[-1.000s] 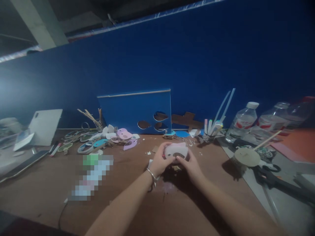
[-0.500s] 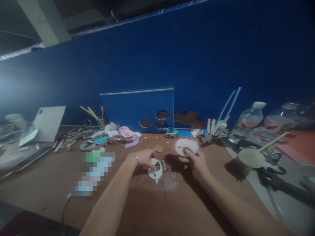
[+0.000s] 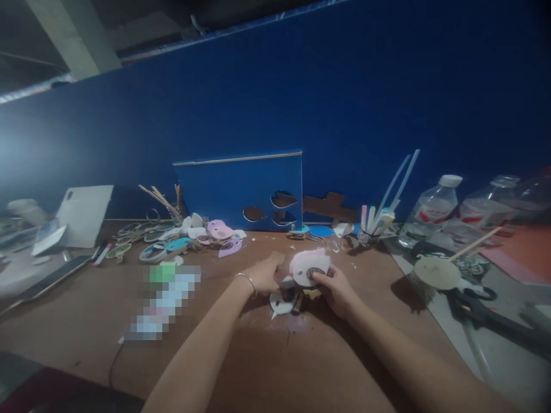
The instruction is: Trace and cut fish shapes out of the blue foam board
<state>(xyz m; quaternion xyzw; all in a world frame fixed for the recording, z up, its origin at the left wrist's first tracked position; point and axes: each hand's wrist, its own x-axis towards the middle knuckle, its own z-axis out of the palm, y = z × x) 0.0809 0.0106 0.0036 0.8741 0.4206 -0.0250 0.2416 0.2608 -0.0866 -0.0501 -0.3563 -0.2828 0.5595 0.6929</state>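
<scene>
My right hand [image 3: 338, 291] is closed on paper bird cutouts [image 3: 306, 269], white in front with pink behind, thumb on the dark patterned wing patch. They are held up over the table. My left hand [image 3: 266, 276], with a bracelet at its wrist, reaches in just left of them. Its fingertips are partly hidden, so I cannot tell whether they grip anything. Below and between the hands, another white bird cutout [image 3: 282, 305] rests low by the table surface, its pointed beak toward me and its upper part covered. Small brown cardboard pieces [image 3: 311, 293] lie under the held birds.
Behind stands a blue board [image 3: 224, 189] with cut-out holes. To its left lies a pile of lilac and white bird cutouts [image 3: 221, 231]. On the right are a marker cup [image 3: 368, 240], plastic bottles [image 3: 430, 211] and a black-handled tool [image 3: 495, 321]. A phone-like slab [image 3: 55, 282] lies left.
My right hand has brought its birds left and slightly nearer. My left hand has shifted right, its thumb off the lower bird's wing. That bird now sits farther right, partly covered.
</scene>
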